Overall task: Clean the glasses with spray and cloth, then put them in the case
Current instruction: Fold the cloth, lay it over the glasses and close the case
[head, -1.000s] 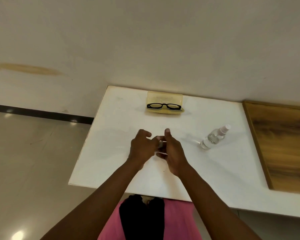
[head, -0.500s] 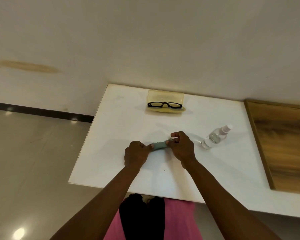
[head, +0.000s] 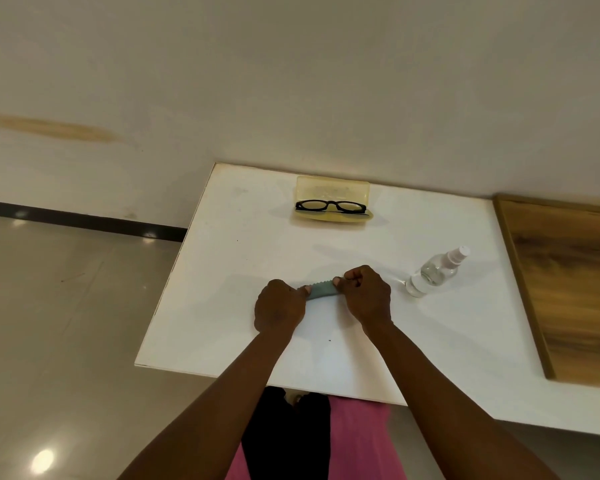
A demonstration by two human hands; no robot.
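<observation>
Black-framed glasses [head: 330, 205] rest in an open yellow case [head: 332, 189] at the far side of the white table [head: 222, 271]. A small grey-green cloth [head: 321, 290] with a zigzag edge is stretched between my two hands over the table's middle. My left hand [head: 279, 306] pinches its left end and my right hand [head: 366, 296] pinches its right end. A clear spray bottle [head: 433, 271] with a white nozzle lies on its side to the right of my right hand.
A wooden board [head: 568, 289] covers the table's right part. A pale wall rises right behind the table. Shiny tiled floor [head: 66, 323] lies to the left, past the table's left edge. Pink and black clothing shows below the near edge.
My hands were together at the table's middle a second ago. They have moved apart and pulled the cloth out flat between them.
</observation>
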